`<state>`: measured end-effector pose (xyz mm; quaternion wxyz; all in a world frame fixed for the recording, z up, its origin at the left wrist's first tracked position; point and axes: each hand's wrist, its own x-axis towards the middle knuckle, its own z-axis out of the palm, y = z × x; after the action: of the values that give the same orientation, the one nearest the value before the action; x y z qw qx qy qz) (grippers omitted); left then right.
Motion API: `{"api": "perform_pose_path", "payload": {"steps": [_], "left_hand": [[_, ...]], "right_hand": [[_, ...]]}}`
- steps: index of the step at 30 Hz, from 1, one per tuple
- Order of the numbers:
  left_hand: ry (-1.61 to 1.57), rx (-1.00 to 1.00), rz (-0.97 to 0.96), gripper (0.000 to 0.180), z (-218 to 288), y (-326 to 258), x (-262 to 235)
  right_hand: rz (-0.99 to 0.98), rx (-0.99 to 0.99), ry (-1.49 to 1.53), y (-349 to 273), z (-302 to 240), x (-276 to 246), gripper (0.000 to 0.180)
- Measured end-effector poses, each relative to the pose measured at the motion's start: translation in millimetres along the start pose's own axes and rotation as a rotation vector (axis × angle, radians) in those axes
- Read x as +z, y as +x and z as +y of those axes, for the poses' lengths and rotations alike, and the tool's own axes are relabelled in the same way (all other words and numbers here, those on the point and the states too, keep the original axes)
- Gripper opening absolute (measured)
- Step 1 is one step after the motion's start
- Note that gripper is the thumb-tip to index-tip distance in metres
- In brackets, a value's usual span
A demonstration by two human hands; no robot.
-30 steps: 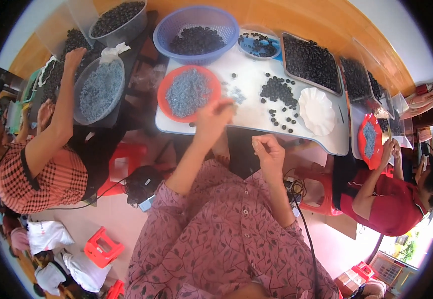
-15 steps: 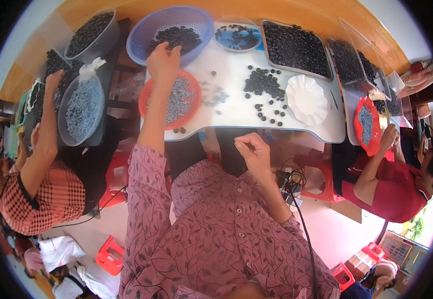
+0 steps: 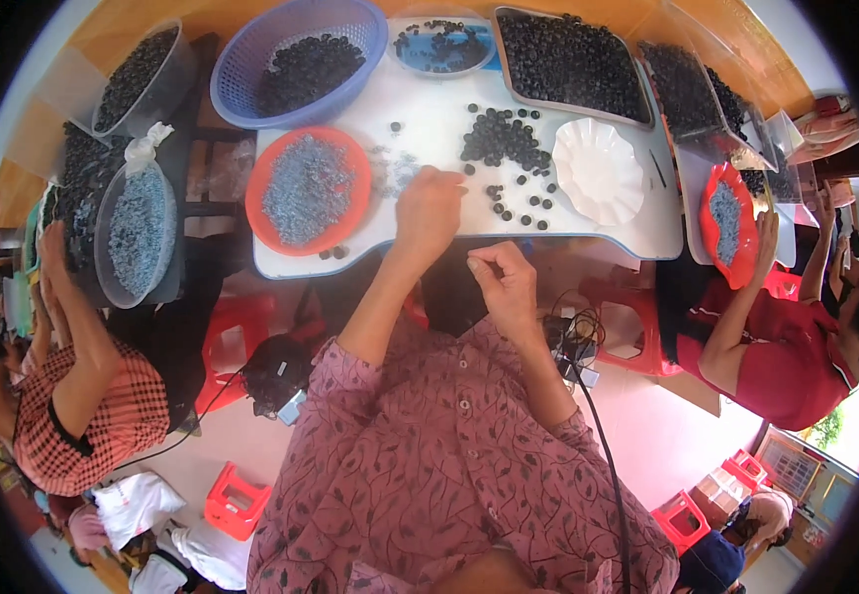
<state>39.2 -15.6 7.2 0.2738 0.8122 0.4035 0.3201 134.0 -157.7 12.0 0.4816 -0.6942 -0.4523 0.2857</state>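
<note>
My left hand [image 3: 429,213] is over the near middle of the white table [image 3: 370,247], fingers drawn together. Its fingertips are close to the loose small black round pieces [image 3: 505,137]; whatever they hold is hidden. Lower and to the right, off the table's near edge, my right hand [image 3: 507,289] has thumb and forefinger pinched together, and anything between them is too small to make out. Left of my left hand stands an orange-red bowl [image 3: 358,203] filled with small blue-grey bits [image 3: 307,190]. A few such bits lie scattered between bowl and hand.
Behind the bowl sits a purple basket [image 3: 375,49] with black pieces inside. A clear bowl [image 3: 492,54], a metal tray [image 3: 501,59] full of black pieces and a white scalloped plate [image 3: 598,170] occupy the table's far and right parts. Co-workers sit on both sides.
My left hand has come out of the purple basket toward me and to the right, beside the scattered black pieces. My right hand keeps its pinch, almost unmoved. The view has shifted slightly.
</note>
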Motion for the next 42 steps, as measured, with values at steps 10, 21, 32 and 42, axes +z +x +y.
{"api": "perform_pose_path", "payload": {"steps": [10, 21, 32, 42], "left_hand": [[0.02, -0.01, 0.092, 0.012, -0.3, -15.2, 5.1], [0.115, 0.153, -0.141, 0.023, 9.1, 7.5, 28.6], [0.122, 0.13, -0.101, 0.015, 5.9, -6.1, 24.6], [-0.572, -0.228, -0.012, 0.025, 2.5, -51.6, 13.7]], "right_hand": [[0.069, 0.005, -0.042, 11.1, 8.6, -7.2, 0.008], [0.091, -0.017, -0.065, 13.2, 9.6, -4.6, 0.006], [0.082, 0.003, -0.052, 14.1, 12.2, 0.4, 0.006], [0.076, -0.044, -0.062, 11.8, 8.4, 2.4, 0.009]]}}
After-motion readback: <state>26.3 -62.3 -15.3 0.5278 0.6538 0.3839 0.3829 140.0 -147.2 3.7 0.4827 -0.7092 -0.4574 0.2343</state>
